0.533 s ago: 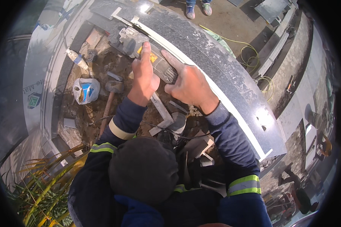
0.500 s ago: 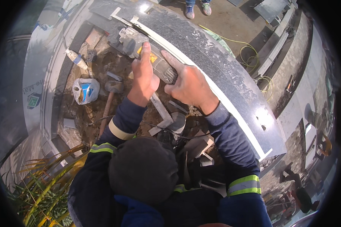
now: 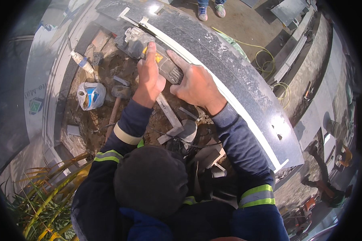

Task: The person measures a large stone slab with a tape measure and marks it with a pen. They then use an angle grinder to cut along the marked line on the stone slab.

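Observation:
My left hand (image 3: 150,78) and my right hand (image 3: 195,84) are both closed on a dusty grey power tool (image 3: 134,42) with a yellow label. The left thumb lies up along its body, while the right index finger stretches forward over it. The tool's head is at the inner edge of a curved dark speckled stone slab (image 3: 233,60), beside a long strip of white tape (image 3: 245,116). What its working end touches is too small to tell. Below my hands lie an L-shaped bar (image 3: 167,112) and a wooden-handled hammer (image 3: 122,91).
Left are a white bottle (image 3: 82,61), a plastic bag (image 3: 90,96) and plants (image 3: 44,193). A person's sneakered feet (image 3: 219,10) stand beyond the slab, near a coiled yellow hose (image 3: 264,60). Another person (image 3: 326,188) shows at lower right. Debris and offcuts fill the recess.
Both my hands and the tool have shifted slightly up and to the left along the slab's edge. At lower right, the other person has moved slightly.

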The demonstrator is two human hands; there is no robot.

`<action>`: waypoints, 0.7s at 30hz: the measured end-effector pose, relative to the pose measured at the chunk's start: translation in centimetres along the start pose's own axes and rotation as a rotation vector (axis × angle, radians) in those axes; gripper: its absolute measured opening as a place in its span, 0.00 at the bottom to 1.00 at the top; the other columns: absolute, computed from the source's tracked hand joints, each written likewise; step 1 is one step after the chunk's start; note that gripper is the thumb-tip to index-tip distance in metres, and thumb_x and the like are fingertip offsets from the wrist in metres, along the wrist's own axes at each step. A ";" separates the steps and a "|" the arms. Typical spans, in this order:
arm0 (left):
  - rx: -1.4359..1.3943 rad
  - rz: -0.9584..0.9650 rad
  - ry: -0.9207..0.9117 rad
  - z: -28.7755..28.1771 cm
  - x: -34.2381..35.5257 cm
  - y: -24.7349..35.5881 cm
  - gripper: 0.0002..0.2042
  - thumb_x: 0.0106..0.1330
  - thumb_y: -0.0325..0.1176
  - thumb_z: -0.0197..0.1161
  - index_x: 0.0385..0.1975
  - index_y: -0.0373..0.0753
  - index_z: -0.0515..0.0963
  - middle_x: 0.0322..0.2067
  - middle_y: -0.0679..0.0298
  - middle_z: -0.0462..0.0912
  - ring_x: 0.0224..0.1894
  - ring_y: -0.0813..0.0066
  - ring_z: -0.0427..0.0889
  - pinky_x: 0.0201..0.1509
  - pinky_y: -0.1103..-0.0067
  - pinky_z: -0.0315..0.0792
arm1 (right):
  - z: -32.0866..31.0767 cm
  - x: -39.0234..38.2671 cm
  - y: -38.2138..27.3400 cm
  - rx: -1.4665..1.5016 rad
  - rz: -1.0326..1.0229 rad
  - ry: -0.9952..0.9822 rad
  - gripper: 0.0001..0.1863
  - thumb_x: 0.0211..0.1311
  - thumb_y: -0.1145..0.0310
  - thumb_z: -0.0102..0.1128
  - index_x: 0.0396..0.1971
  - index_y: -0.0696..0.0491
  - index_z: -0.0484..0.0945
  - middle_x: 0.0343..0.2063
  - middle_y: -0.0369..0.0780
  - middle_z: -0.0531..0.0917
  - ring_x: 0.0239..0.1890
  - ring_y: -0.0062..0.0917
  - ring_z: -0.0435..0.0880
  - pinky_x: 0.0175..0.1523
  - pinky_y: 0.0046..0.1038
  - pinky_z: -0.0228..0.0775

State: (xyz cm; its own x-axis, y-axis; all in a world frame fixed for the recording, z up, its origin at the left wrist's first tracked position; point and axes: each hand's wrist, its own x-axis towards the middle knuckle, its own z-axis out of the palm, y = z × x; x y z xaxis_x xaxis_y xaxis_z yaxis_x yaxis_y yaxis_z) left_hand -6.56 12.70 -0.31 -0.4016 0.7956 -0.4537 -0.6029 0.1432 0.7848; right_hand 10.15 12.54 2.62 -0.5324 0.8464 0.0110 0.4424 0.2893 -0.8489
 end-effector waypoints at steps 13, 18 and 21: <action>-0.014 -0.007 -0.010 -0.3 0.8 0.4 0.24 0.76 0.46 0.65 0.59 0.33 0.73 0.52 0.59 0.80 0.51 0.68 0.83 0.52 0.67 0.82 | 0.1 1.1 -0.6 -0.045 0.049 -0.026 0.48 0.44 0.68 0.69 0.74 0.47 0.69 0.24 0.51 0.86 0.32 0.49 0.88 0.44 0.43 0.81; -0.019 -0.012 -0.034 0.1 -0.8 -0.2 0.23 0.76 0.46 0.65 0.58 0.32 0.74 0.53 0.57 0.80 0.54 0.68 0.82 0.53 0.66 0.82 | -1.0 -0.5 -1.1 0.022 0.119 -0.088 0.48 0.44 0.69 0.68 0.74 0.46 0.68 0.24 0.50 0.86 0.31 0.48 0.88 0.43 0.42 0.81; -0.025 -0.006 -0.047 0.9 -2.5 -0.3 0.26 0.76 0.46 0.66 0.61 0.32 0.70 0.55 0.58 0.78 0.54 0.69 0.81 0.55 0.66 0.81 | -1.7 -1.4 -1.7 0.040 0.147 -0.103 0.50 0.43 0.70 0.69 0.75 0.45 0.67 0.21 0.48 0.85 0.28 0.43 0.88 0.42 0.38 0.80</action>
State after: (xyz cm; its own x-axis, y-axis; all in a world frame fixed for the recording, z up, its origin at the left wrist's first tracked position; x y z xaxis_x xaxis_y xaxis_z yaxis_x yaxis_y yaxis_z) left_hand -4.78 11.16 1.02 -0.3658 0.8214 -0.4377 -0.6228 0.1334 0.7709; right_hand 11.37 11.65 4.91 -0.5361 0.8273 -0.1676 0.4933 0.1459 -0.8575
